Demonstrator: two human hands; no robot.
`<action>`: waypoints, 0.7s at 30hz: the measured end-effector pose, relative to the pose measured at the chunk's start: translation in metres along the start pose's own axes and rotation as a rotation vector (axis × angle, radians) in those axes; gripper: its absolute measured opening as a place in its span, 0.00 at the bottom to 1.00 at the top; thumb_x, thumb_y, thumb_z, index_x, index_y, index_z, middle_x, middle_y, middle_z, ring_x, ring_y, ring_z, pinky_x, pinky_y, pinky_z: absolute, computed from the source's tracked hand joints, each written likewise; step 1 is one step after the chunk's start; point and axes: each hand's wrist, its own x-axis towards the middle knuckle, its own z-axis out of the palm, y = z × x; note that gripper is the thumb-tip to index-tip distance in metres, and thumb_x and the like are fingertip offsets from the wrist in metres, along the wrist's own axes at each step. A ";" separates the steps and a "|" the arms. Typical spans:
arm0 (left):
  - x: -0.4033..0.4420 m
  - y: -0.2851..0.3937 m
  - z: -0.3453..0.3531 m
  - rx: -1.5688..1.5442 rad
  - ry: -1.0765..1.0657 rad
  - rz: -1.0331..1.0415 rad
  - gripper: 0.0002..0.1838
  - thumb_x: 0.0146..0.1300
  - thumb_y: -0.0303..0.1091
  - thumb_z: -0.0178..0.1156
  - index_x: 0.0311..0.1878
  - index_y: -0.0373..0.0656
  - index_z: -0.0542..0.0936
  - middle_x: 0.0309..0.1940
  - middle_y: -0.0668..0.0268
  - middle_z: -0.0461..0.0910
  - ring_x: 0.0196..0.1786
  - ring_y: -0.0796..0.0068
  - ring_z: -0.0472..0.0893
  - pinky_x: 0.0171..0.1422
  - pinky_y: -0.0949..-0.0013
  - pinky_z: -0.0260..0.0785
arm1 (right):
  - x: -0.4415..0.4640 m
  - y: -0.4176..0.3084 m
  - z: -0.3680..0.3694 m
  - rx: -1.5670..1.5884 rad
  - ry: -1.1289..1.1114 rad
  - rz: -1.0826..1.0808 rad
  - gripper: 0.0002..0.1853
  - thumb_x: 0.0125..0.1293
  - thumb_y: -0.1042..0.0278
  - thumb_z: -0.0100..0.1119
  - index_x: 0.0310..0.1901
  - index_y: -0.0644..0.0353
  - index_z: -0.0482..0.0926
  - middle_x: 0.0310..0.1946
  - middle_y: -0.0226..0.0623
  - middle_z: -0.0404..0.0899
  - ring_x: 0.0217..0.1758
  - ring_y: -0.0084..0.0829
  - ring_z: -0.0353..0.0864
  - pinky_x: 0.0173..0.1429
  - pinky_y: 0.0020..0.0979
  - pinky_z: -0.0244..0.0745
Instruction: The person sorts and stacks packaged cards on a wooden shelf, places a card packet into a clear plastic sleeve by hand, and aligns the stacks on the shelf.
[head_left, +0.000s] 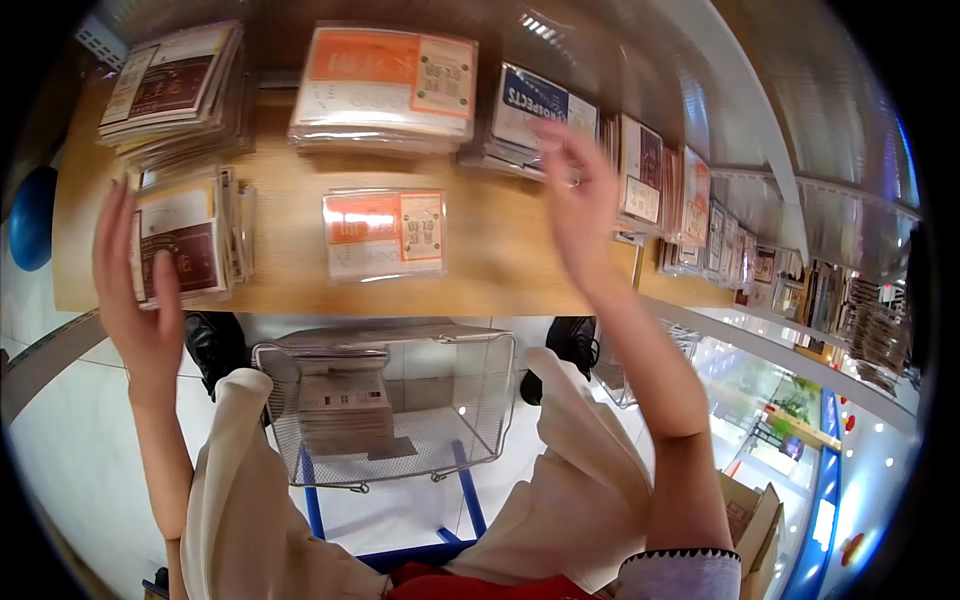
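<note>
My left hand [140, 285] rests at the left edge of a stack of clear-wrapped flat packets [185, 245] with dark red and white labels. Its fingers are apart, with the thumb over the top packet. My right hand [585, 195], slightly blurred, is over the front right of a stack of blue and white packets [530, 108]; no object shows in its fingers. Between the hands, a small pile of orange and white packets [385, 235] lies near the shelf's front edge. Behind it is a taller orange and white stack [385, 85].
Another dark red stack [175, 85] stands at the back left of the wooden shelf [480, 270]. More packet stacks [650, 175] run along the right. Below, a wire basket [460, 400] holds a stack of packets between my knees. A blue round object [35, 220] is at the far left.
</note>
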 end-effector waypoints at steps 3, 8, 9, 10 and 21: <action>-0.010 0.024 0.025 -0.119 -0.184 0.312 0.27 0.52 0.23 0.56 0.60 0.41 0.72 0.62 0.57 0.69 0.66 0.54 0.66 0.70 0.53 0.56 | 0.004 0.087 -0.066 -0.538 0.231 0.009 0.24 0.59 0.59 0.62 0.54 0.63 0.73 0.57 0.44 0.70 0.59 0.39 0.69 0.62 0.35 0.62; -0.011 0.064 0.091 -0.018 -0.603 0.592 0.33 0.47 0.36 0.66 0.60 0.44 0.73 0.66 0.55 0.62 0.70 0.51 0.60 0.72 0.49 0.53 | -0.021 0.182 -0.095 -0.818 0.135 0.500 0.58 0.44 0.31 0.63 0.69 0.62 0.51 0.67 0.59 0.53 0.70 0.56 0.53 0.69 0.55 0.50; -0.011 0.067 0.108 -0.024 -0.635 0.484 0.36 0.46 0.39 0.67 0.62 0.45 0.68 0.67 0.54 0.59 0.70 0.50 0.57 0.72 0.48 0.50 | -0.023 0.179 -0.094 -0.830 0.102 0.536 0.57 0.44 0.33 0.64 0.69 0.61 0.51 0.67 0.59 0.53 0.70 0.56 0.53 0.69 0.54 0.50; -0.010 0.069 0.124 -0.026 -0.662 0.367 0.41 0.46 0.41 0.68 0.65 0.45 0.64 0.68 0.53 0.57 0.71 0.48 0.55 0.72 0.46 0.48 | -0.022 0.168 -0.095 -0.841 0.063 0.564 0.57 0.44 0.34 0.64 0.69 0.61 0.51 0.67 0.59 0.53 0.70 0.57 0.54 0.69 0.54 0.51; -0.034 0.039 0.161 0.038 -0.764 0.320 0.53 0.40 0.55 0.69 0.69 0.44 0.59 0.70 0.53 0.52 0.73 0.53 0.51 0.73 0.45 0.42 | -0.035 0.097 -0.098 -0.210 0.267 0.328 0.38 0.54 0.70 0.62 0.67 0.66 0.57 0.67 0.46 0.59 0.70 0.38 0.58 0.71 0.33 0.52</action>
